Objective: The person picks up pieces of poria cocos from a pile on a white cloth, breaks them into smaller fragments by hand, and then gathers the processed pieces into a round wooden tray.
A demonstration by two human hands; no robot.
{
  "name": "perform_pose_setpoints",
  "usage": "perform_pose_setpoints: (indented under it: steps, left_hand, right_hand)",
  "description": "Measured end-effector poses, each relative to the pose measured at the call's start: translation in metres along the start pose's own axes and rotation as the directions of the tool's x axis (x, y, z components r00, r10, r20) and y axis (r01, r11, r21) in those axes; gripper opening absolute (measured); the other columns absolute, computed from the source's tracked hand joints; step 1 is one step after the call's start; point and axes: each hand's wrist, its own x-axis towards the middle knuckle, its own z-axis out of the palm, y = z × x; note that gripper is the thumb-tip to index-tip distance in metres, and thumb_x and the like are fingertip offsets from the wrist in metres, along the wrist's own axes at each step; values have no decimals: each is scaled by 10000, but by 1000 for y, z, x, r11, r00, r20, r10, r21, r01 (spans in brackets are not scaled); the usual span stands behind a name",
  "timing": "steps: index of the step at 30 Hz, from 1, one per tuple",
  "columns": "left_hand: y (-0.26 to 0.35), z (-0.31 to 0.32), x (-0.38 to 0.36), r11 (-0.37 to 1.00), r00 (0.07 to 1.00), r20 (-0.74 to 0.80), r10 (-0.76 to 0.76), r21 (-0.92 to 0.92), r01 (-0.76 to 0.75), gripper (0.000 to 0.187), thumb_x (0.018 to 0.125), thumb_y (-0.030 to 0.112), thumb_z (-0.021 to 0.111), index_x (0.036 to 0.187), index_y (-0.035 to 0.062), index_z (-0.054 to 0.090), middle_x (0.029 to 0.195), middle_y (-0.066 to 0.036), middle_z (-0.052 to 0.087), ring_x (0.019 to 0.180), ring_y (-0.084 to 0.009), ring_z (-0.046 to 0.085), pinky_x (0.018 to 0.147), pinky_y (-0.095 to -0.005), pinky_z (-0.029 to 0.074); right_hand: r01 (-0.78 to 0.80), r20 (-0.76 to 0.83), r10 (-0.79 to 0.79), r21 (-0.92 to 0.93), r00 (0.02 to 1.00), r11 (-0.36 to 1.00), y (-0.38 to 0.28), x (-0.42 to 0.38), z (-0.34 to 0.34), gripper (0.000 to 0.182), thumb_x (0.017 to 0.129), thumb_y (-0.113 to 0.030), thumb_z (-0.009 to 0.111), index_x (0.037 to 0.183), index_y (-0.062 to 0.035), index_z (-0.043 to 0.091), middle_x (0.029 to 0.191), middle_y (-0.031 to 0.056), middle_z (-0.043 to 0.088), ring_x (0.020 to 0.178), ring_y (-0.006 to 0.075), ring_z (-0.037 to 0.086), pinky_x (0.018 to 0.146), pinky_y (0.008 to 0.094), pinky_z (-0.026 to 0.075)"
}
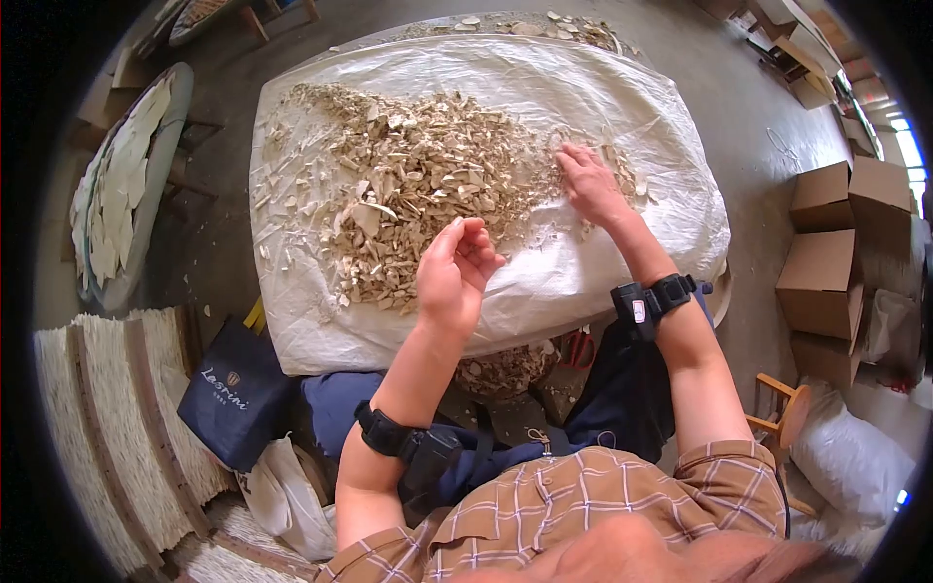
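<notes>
A broad heap of pale, flaky chips (418, 175) is spread over a white woven sheet (554, 301) draped across the table. My left hand (455, 272) hovers at the heap's near right edge, its fingers loosely curled and nothing visible in the palm. Farther right, my right hand (590, 185) rests palm down with fingers stretched out on a thin scatter of finer bits (549, 170). Whatever lies beneath its fingertips is hidden.
Below the table's near edge are a container of chips (510, 369) and red-handled scissors (578, 348). A dark blue bag (238, 394) stands left, below a round tray of pale sheets (126, 194). Cardboard boxes (816, 262) and a wooden stool (785, 413) are right.
</notes>
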Motion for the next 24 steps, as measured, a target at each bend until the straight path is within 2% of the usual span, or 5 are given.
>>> perform_pose_setpoints:
  steps: [8, 14, 17, 22, 24]
  left_hand:
    - [-1, 3, -1, 1000, 1000, 23, 0, 16, 0, 175, 889, 188, 390, 860, 59, 504, 730, -17, 483, 651, -124, 470, 648, -301, 430]
    - [1, 4, 1, 1000, 1000, 16, 13, 1, -13, 160, 882, 180, 396, 855, 60, 498, 723, -16, 473, 647, -127, 455, 652, -299, 417]
    - [2, 2, 2, 1000, 1000, 27, 11, -9, -10, 158, 880, 183, 404, 858, 60, 501, 725, -17, 474, 651, -128, 455, 657, -298, 417]
    - [1, 3, 1, 1000, 1000, 16, 5, -6, -5, 161, 878, 187, 412, 855, 60, 507, 730, -19, 475, 656, -131, 455, 658, -299, 420]
    - [0, 3, 2, 1000, 1000, 16, 5, -3, -5, 161, 877, 188, 413, 854, 60, 508, 731, -20, 476, 658, -132, 455, 658, -300, 421]
  right_hand:
    - [-191, -49, 185, -216, 982, 958, 17, -8, -20, 271, 685, -78, 554, 952, -46, 589, 1084, 84, 534, 1018, 244, 483, 864, 356, 395]
    - [-32, 2, 32, -58, 999, 998, 10, -18, -33, 145, 712, -116, 548, 840, -94, 613, 918, 85, 563, 901, 255, 532, 780, 357, 428]
    - [-253, 133, 269, -121, 954, 960, 24, -21, -42, 109, 668, -69, 561, 731, -94, 647, 810, 103, 594, 799, 270, 578, 737, 362, 462]
    - [-279, 41, 284, -109, 958, 954, 36, -17, -38, 162, 703, -70, 522, 812, -89, 640, 886, 109, 584, 862, 266, 553, 766, 352, 448]
    - [-118, -144, 134, 115, 981, 986, 35, -8, -26, 221, 721, -77, 512, 914, -99, 617, 958, 114, 563, 928, 266, 521, 796, 358, 433]
